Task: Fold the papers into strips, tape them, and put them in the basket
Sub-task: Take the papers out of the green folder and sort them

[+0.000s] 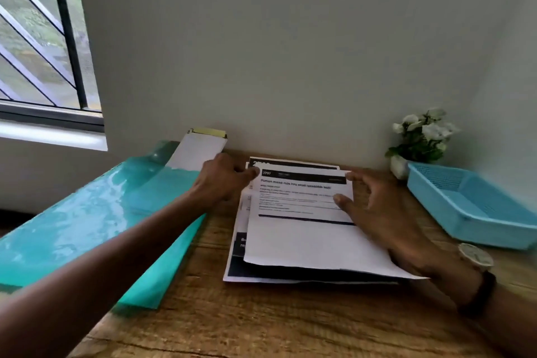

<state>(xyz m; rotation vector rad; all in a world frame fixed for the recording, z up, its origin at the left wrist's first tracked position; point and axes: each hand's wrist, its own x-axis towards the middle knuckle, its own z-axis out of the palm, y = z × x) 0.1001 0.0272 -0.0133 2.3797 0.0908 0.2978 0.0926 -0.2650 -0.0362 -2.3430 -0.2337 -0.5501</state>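
Observation:
A stack of printed papers [255, 270] lies on the wooden table [261, 317], close to the wall. The top sheet [302, 238] has a black header bar and lines of text, and it sits slightly askew on the pile. My left hand [223, 180] pinches the sheet's far left corner. My right hand [377, 212] rests on its right edge, thumb and fingers spread over the far right corner. A light blue plastic basket [470, 221] stands at the right and holds nothing that I can see. No tape shows in the view.
A teal plastic folder [87, 224] covers the table's left side, with a white pad [197, 151] at its far end. A small white-flowered plant in a pot [421, 140] stands at the wall beside the basket. A barred window [37, 38] is at upper left.

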